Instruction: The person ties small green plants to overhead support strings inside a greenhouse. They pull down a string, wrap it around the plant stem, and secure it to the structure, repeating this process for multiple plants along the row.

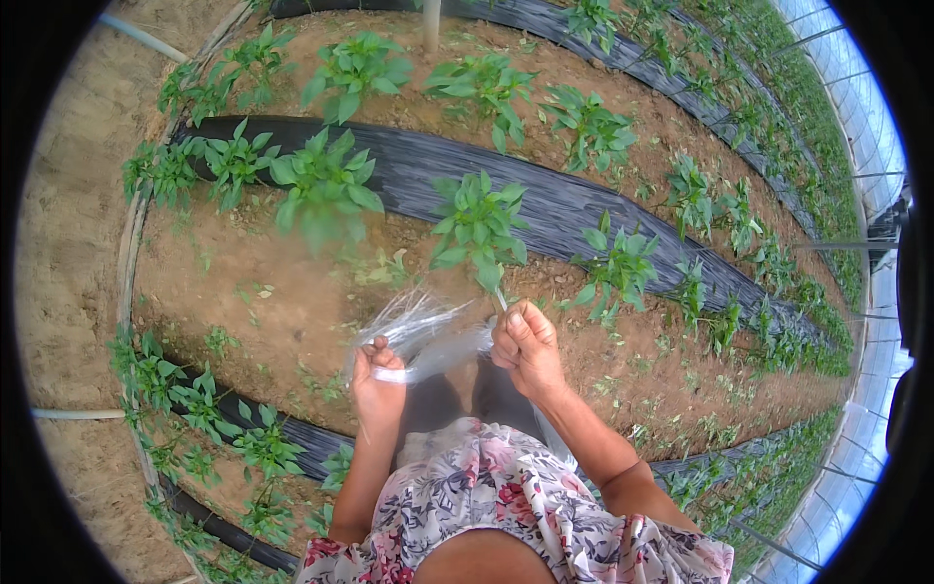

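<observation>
My left hand (381, 387) grips a loose bundle of clear plastic strips (416, 321), whose thin ends fan out above the fingers. The wider part of the bundle stretches across towards my right hand (525, 347). That hand is a closed fist, with a short whitish strip end (500, 298) sticking out at its top. Just beyond the fist grows a leafy green plant, apparently a pepper (480, 219); its lowest leaves come close to the strip end. How far the plastic runs inside either fist is hidden.
Black plastic mulch film (452, 171) runs along the plant row before me. More pepper plants (620, 270) line the rows on both sides. A pale post (432, 25) stands at the far side. Arched greenhouse film (879, 292) closes off the right.
</observation>
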Action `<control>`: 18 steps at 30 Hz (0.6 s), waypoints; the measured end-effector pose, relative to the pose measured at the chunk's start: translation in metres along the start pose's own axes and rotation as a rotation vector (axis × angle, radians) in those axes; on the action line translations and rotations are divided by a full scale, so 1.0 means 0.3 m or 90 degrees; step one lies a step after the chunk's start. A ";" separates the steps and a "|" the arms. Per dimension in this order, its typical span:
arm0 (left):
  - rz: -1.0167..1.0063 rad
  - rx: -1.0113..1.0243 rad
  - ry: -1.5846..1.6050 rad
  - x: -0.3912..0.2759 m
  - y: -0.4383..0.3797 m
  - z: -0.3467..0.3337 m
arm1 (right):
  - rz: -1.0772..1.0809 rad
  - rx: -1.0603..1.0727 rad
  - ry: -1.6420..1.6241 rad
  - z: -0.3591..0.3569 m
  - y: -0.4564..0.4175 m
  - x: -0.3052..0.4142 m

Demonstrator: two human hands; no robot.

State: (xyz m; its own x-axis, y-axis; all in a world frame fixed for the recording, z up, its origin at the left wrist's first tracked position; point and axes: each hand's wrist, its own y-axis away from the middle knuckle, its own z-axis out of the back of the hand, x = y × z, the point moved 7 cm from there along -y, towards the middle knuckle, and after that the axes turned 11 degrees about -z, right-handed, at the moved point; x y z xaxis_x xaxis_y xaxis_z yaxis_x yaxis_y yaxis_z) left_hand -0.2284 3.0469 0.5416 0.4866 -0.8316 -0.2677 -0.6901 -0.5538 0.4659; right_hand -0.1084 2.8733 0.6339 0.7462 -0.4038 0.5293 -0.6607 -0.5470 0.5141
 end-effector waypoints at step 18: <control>0.304 0.134 -0.285 0.034 -0.168 -0.148 | -0.052 0.027 0.416 0.009 -0.223 -0.311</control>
State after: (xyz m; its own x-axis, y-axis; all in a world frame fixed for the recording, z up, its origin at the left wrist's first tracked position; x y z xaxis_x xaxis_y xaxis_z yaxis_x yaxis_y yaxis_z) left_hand -0.1650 3.0681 0.5528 -0.1338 -0.8985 -0.4182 -0.8854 -0.0811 0.4576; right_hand -0.1335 2.9455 0.5482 0.5817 0.1609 0.7973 -0.5901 -0.5911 0.5499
